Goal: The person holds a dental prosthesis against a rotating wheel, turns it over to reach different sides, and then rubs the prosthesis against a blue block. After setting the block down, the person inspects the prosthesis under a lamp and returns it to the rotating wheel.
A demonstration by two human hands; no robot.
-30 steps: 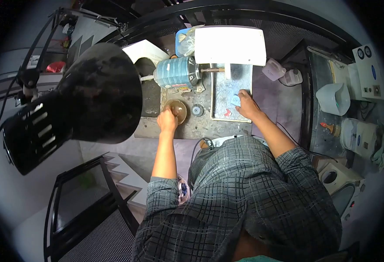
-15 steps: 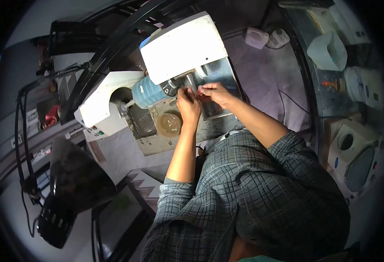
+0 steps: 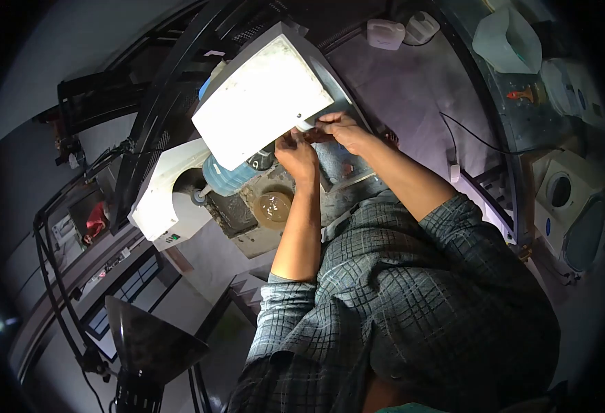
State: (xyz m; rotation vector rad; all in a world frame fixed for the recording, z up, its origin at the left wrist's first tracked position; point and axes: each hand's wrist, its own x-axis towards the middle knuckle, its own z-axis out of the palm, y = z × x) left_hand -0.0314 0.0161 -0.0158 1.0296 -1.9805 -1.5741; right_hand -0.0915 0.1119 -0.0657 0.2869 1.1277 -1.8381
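Both of my hands work at the lower edge of a bright white machine housing [image 3: 261, 103]. My left hand [image 3: 297, 157] has its fingers closed in a pinch under that edge. My right hand [image 3: 345, 132] pinches too, beside the housing's lower right corner. A pale rounded part [image 3: 305, 126] shows between my fingertips and the housing. What the fingers hold is too small to make out. Just below my right hand is a metal tray [image 3: 335, 162]. A brown bowl of water [image 3: 272, 208] stands left of my left forearm.
A blue ribbed cover [image 3: 225, 176] and a second white machine [image 3: 172, 186] stand to the left. At lower left hangs a black lamp [image 3: 151, 341]. White jugs [image 3: 386, 34] are on the floor beyond, and a white container [image 3: 507, 41] stands at upper right.
The camera view has turned and shifted. Both hands have come closer to the housing's lower edge, the right one now at its corner. The fingers stay pinched.
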